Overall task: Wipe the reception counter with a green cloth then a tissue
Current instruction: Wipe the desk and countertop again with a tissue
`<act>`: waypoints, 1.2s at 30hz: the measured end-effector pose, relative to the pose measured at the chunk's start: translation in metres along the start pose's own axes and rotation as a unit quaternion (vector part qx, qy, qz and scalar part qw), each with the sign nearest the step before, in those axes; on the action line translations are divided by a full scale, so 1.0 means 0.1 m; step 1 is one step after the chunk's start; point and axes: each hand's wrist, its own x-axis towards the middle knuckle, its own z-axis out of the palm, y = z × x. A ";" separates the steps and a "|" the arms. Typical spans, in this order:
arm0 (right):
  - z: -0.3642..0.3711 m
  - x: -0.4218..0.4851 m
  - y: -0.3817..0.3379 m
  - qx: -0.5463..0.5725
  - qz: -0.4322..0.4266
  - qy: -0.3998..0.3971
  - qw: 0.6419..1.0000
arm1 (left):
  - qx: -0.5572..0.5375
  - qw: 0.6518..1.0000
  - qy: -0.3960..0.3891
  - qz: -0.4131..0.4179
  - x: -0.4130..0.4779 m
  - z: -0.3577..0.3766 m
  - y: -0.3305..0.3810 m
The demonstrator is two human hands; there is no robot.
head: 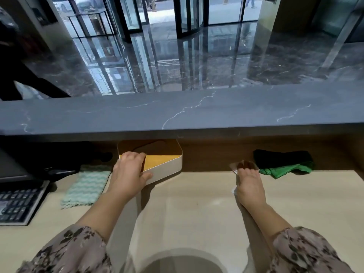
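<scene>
Counter: the dark, white-veined stone counter (177, 113) runs the full width of the view. Its near edge juts over the back of the lower desk, and its top is bare from end to end.
Desk: the pale desk (197, 203) lies below the counter. There is a broad open stretch between the two forearms, and more to the right of the right hand.
Left hand: the left hand (129, 170) grips the near left corner of the tissue box (165, 168). The fingers curl over the top rim and the thumb lies along the white front wall.
Tissue box: it sits at a slant, with its back half tucked under the counter's overhang and its front corner out on the desk.
Right hand: the right hand (249, 186) reaches forward near the desk's back edge with the fingers fairly straight. It is blurred, so it is not clear whether it pinches anything.
Tissue: the tissue (234, 170) is at the right hand, showing pale past the fingertips and again beside the wrist.
Green cloth: the green cloth (283, 170) lies crumpled just right of the right fingertips, at the desk's back edge. Its rear part is in shadow under the overhang.
Left side: a teal zigzag cloth (86, 186) lies flat just left of the left wrist. A keyboard (17, 205) sits beyond it at the left edge of the view.
</scene>
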 end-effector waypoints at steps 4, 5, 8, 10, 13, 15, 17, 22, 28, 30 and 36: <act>0.08 0.18 -0.58 -0.020 0.017 -0.028 0.999 | -0.022 1.000 0.008 -0.013 0.04 0.04 -0.17; 0.13 0.21 -0.76 -0.008 0.004 -0.032 0.999 | -0.023 1.000 0.009 -0.015 0.06 0.05 -0.22; 0.26 0.15 -1.30 0.007 -0.074 -0.040 0.996 | -0.020 1.000 0.015 -0.017 0.08 0.07 -0.32; 0.38 0.05 -1.56 0.015 -0.146 -0.048 0.988 | -0.014 1.000 0.011 -0.018 0.10 0.06 -0.37; 0.44 0.02 -1.60 0.029 -0.213 -0.073 0.974 | -0.011 1.000 0.005 -0.024 0.11 0.05 -0.43; 0.39 0.08 -1.43 0.014 -0.250 -0.097 0.963 | -0.012 1.000 0.007 -0.022 0.10 0.05 -0.45; 0.29 0.19 -1.18 0.005 -0.241 -0.090 0.966 | -0.012 1.000 0.008 -0.024 0.10 0.04 -0.45; 0.05 0.53 -0.34 0.021 -0.110 -0.026 0.993 | -0.025 0.999 0.013 -0.025 0.09 0.04 -0.43; 0.18 0.59 -0.81 0.039 -0.069 -0.018 0.997 | -0.038 0.998 0.031 -0.028 0.05 0.06 -0.48; 0.37 0.42 -1.17 0.086 -0.081 -0.027 0.993 | -0.036 0.998 0.034 -0.032 0.06 0.05 -0.49; 0.67 -0.41 -1.87 0.128 -0.272 -0.040 0.953 | -0.030 0.998 0.031 -0.041 0.05 0.04 -0.44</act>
